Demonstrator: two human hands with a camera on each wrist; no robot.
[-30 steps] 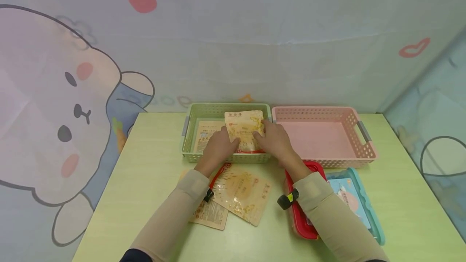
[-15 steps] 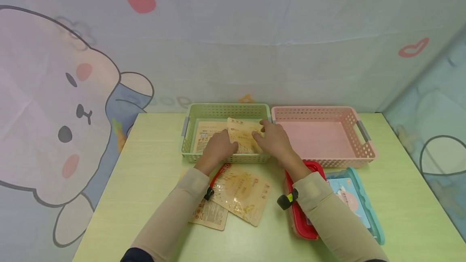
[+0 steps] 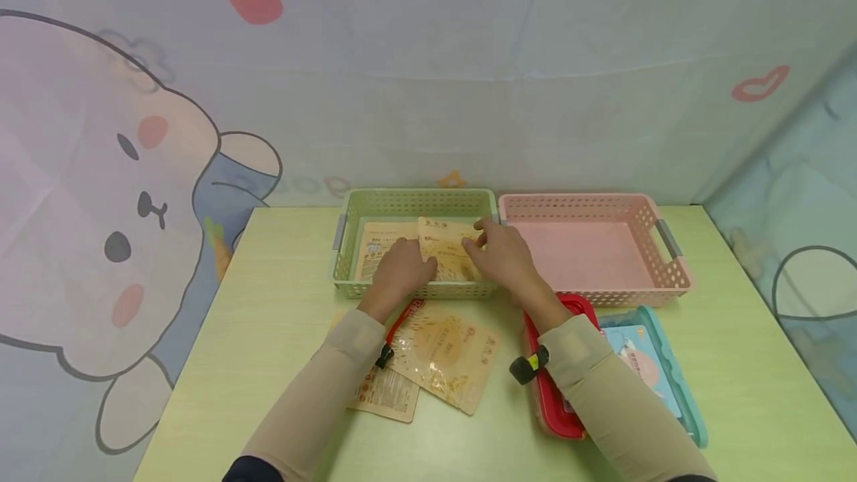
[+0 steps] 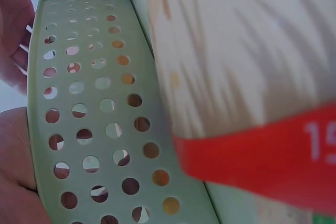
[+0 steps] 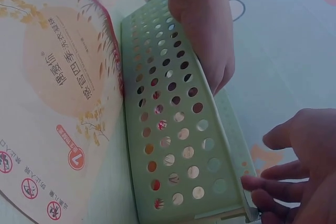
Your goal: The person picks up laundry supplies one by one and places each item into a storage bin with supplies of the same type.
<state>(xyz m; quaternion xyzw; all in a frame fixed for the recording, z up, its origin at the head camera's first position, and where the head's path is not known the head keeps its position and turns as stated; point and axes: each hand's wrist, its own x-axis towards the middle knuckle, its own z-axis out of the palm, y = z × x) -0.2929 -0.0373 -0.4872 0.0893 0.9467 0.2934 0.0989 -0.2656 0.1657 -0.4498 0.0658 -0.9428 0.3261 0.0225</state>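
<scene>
Along the worktop's (image 3: 201, 363) back edge stands the green basket (image 3: 422, 203), a text-covered pouch (image 3: 371, 251) at its left end. My left hand (image 3: 402, 270) reaches over its front rim; its fingertips are hidden, so I cannot tell whether they pinch anything. The gold-printed pouch (image 3: 447, 240) lies in the basket's right half. Over its right side, my right hand (image 3: 506, 253) has thumb and fingers parted. Toward the back-right corner sits the pink basket (image 3: 579, 255).

The packet basket (image 3: 422, 203) stands on the table (image 3: 221, 363) and contains two packets (image 3: 450, 236). At its right is the second basket (image 3: 572, 255), at its front lie loose packets (image 3: 445, 355), at its front right two containers (image 3: 561, 419), and behind it the cloth (image 3: 428, 117).
</scene>
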